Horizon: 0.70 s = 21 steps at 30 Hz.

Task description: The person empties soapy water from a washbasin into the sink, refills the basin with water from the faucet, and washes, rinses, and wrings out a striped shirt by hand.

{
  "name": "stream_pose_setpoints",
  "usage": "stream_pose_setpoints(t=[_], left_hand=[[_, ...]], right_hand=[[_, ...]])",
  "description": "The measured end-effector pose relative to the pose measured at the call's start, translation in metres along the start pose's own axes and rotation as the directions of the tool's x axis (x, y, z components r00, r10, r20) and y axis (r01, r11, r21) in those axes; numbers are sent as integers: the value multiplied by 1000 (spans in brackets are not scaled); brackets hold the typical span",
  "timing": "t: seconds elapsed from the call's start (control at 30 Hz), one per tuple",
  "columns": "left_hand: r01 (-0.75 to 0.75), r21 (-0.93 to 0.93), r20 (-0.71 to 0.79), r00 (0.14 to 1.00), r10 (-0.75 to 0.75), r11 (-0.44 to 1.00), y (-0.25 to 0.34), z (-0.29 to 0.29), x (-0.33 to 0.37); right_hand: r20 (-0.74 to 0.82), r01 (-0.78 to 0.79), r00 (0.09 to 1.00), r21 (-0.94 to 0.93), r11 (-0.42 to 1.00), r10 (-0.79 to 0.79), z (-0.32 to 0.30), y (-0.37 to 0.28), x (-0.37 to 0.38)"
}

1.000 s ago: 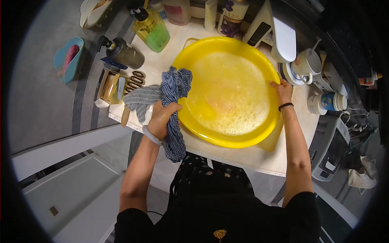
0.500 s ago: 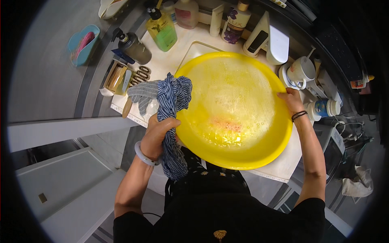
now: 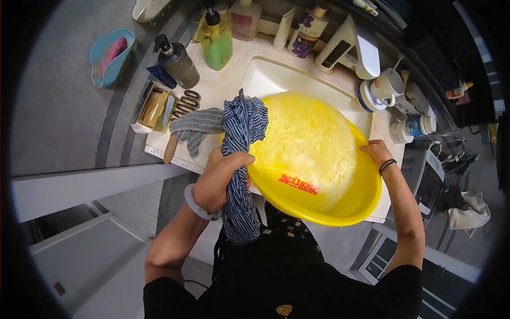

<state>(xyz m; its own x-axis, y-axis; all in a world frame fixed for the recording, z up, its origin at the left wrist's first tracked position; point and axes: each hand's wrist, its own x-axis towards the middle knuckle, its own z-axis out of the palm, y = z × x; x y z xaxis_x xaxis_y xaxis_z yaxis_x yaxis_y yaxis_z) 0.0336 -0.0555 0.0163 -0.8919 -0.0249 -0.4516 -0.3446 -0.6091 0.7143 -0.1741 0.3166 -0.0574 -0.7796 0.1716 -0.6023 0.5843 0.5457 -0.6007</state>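
Note:
My left hand (image 3: pixel 217 178) is closed round a twisted, blue-and-white striped cloth (image 3: pixel 241 125), whose ends stick out above and below the fist. This hand also presses against the left rim of a large yellow basin (image 3: pixel 340 215). My right hand (image 3: pixel 376 152) grips the basin's right rim, fingers over the edge. The basin tilts, its far side lower, with foamy water pooled inside and red print showing on the bared near part. Under it, partly covered, is a white sink (image 3: pixel 271 77). A grey striped cloth (image 3: pixel 197 127) lies on the counter left of my left hand.
A tap (image 3: pixel 350 50) stands behind the basin. Pump bottles (image 3: pixel 179 64) and other bottles (image 3: pixel 308 32) line the back. At left are a box of sticks (image 3: pixel 153 106) and a wooden handle (image 3: pixel 170 149); at right, a mug (image 3: pixel 388 85) and jars (image 3: pixel 417 126).
The basin has tipped with its far edge down and shifted nearer, uncovering the sink. Water has run from its near part, baring the red print. My left hand with the cloth has moved right.

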Motion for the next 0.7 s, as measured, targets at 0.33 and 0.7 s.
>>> stream_pose_setpoints(t=[0.33,0.7], left_hand=[[113,4,76,991,-113,994,36,-4,8],[225,-95,92,972,-217,970,4,-54,-9]], right_hand=[[82,-58,995,-72,996,64,-19,23,-11],[-126,232,959,-164,959,-254,-37,-21,-131]])
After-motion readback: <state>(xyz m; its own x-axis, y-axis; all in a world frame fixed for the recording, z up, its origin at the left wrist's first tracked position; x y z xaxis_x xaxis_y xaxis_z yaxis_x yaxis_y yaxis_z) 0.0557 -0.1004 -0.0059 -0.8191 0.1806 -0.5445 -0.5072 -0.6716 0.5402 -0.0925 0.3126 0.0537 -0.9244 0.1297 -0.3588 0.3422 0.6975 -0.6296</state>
